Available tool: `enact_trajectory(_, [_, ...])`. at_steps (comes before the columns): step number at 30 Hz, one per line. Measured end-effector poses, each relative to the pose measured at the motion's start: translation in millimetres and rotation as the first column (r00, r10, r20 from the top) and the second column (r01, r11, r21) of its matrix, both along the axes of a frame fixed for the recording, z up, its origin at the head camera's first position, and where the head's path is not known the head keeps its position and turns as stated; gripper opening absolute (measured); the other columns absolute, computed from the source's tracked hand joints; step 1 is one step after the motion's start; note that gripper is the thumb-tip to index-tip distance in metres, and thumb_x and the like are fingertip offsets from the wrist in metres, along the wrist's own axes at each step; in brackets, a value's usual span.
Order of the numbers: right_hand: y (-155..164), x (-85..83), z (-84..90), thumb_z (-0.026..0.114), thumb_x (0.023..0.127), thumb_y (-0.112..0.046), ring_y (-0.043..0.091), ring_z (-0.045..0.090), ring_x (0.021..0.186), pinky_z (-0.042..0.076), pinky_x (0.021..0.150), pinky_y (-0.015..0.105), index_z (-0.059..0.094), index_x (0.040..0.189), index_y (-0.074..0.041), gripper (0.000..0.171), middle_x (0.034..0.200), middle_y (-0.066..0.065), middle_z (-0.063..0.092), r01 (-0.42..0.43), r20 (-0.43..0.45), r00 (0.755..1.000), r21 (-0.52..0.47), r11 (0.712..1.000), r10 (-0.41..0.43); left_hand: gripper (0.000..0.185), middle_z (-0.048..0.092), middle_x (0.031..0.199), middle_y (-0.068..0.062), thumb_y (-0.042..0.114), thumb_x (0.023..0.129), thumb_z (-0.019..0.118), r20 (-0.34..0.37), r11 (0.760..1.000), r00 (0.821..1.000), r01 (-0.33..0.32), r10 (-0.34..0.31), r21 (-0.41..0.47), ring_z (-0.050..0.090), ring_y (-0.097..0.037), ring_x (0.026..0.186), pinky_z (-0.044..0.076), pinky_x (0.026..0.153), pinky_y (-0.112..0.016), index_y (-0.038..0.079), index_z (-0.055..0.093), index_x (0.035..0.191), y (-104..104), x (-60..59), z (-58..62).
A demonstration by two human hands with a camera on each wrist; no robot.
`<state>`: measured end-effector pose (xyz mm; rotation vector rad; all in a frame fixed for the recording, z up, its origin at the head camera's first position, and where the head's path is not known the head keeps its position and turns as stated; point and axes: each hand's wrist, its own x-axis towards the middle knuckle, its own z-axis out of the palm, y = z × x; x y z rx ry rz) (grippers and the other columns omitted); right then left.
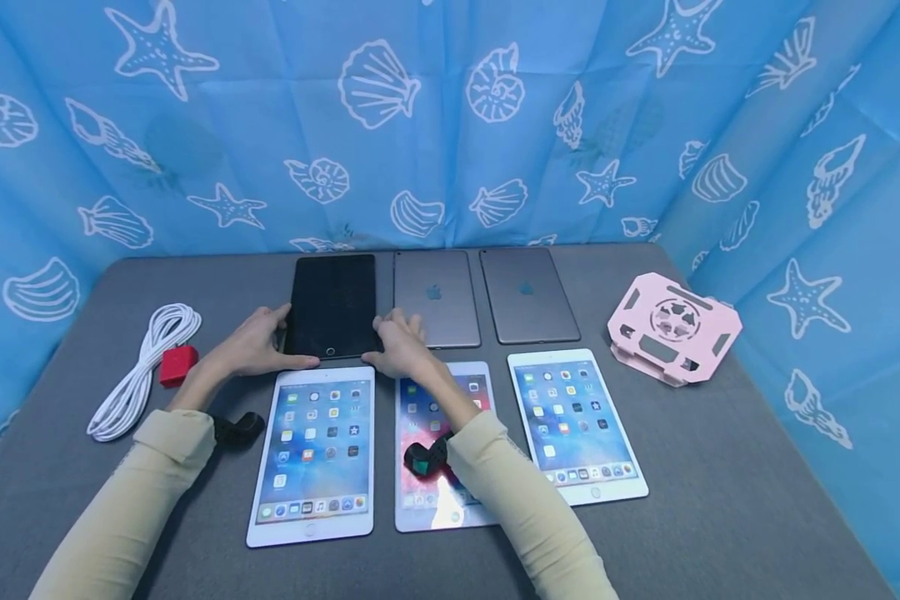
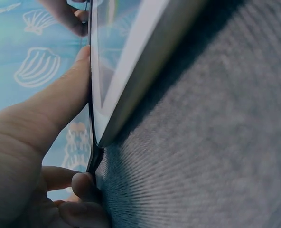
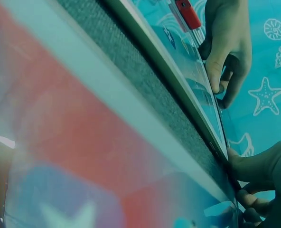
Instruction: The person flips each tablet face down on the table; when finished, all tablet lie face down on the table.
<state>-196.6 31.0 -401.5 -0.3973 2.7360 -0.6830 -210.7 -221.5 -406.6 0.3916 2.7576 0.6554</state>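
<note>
Both hands are gripping the black tablet [image 1: 333,305] lying in the table's [image 1: 720,467] back row: left hand [image 1: 253,343] and right hand [image 1: 397,343] pinching its near corners (only the left wrist view is showing curled fingers [image 2: 76,183] underneath).

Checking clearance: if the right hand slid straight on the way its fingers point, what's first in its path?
Probably the grey face-down tablet: the right hand holds the black tablet at its near right corner, fingers pointing away over that neighbour's near edge. Depth uncertain.

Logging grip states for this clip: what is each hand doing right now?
Left hand: grips the black tablet at its left edge.
Right hand: grips the same tablet's right near corner.
</note>
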Motion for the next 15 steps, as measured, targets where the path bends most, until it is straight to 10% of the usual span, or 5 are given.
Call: enact_trajectory(15, [3.6, 1.7, -5.8, 0.066, 0.100, -0.020, 0.037, 0.025, 0.137, 0.022, 0.117, 0.052, 0.031, 0.158, 0.001, 0.071, 0.159, 0.021, 0.033, 0.034, 0.046, 0.999, -0.256, 0.966, -0.023, 0.117, 0.041, 0.143, -0.040, 0.054, 0.087, 0.075, 0.049, 1.000, 0.999, -0.018, 0.018, -0.004, 0.049, -0.039, 0.110, 0.048, 0.096, -0.058, -0.014, 0.013, 0.157, 2.6, -3.7, 4.2])
